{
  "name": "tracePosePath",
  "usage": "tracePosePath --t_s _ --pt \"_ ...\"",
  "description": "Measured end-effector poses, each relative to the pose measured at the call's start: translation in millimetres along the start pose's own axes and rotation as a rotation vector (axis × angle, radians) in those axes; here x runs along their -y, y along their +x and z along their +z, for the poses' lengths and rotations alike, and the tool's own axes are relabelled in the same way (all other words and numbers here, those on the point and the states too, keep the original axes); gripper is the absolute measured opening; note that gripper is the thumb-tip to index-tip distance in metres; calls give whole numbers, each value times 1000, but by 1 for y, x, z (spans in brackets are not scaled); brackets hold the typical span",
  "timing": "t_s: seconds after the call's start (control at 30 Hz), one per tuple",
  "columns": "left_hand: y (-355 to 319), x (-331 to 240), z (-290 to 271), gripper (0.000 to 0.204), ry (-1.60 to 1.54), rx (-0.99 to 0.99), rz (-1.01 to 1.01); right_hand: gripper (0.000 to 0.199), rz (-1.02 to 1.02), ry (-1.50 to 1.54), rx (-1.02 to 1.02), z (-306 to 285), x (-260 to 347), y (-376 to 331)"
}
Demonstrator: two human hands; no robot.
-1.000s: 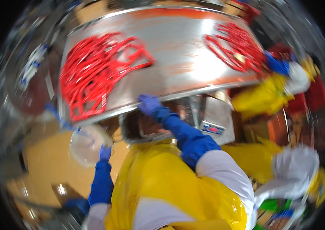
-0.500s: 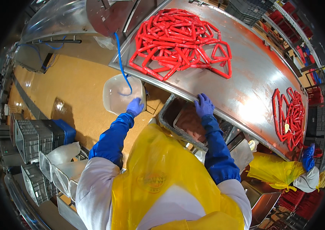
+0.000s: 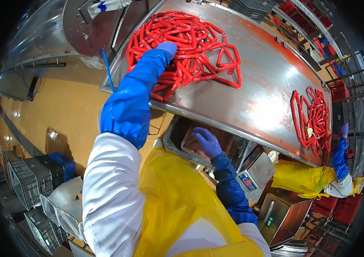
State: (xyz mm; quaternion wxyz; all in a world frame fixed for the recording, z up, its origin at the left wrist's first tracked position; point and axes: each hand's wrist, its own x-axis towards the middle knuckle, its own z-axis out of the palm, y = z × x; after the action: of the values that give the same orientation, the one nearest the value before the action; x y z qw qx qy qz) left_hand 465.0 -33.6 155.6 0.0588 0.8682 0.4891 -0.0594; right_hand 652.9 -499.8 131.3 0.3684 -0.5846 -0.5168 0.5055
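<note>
A large tangled heap of red sausage links (image 3: 192, 70) lies on the far left of the steel table (image 3: 259, 73). My left hand (image 3: 168, 49), in a purple glove, reaches over the near side of the heap and rests on or just above it; its fingers are hidden. Below the table edge, my right hand (image 3: 207, 142), also gloved, hovers with fingers apart over a grey tub (image 3: 174, 139). Pinkish material shows inside the tub, partly covered by the hand. Nothing is visible in the right hand.
A smaller pile of red links (image 3: 318, 115) lies at the table's right end, where a co-worker in a yellow apron (image 3: 304, 177) stands. A scale (image 3: 247, 182) sits right of my right arm. Grey crates (image 3: 23, 177) stack at left; a blue hose (image 3: 107, 70) hangs by the table corner.
My left hand has moved from beside the white bin up and forward to the sausage heap. My right hand has left the table edge and come back over the tub. The view has shifted.
</note>
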Motion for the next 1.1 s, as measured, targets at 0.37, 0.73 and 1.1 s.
tracePosePath --t_s 0.37,0.73,1.1 --pt "-23 -29 -21 41 -44 -1 -74 31 6 400 -33 6 46 51" --pt "9 -39 -19 39 -244 -158 -99 35 -50 236 -207 -11 22 53" --pt "34 -16 31 52 -137 -125 -106 36 -126 78 -291 -35 66 34"
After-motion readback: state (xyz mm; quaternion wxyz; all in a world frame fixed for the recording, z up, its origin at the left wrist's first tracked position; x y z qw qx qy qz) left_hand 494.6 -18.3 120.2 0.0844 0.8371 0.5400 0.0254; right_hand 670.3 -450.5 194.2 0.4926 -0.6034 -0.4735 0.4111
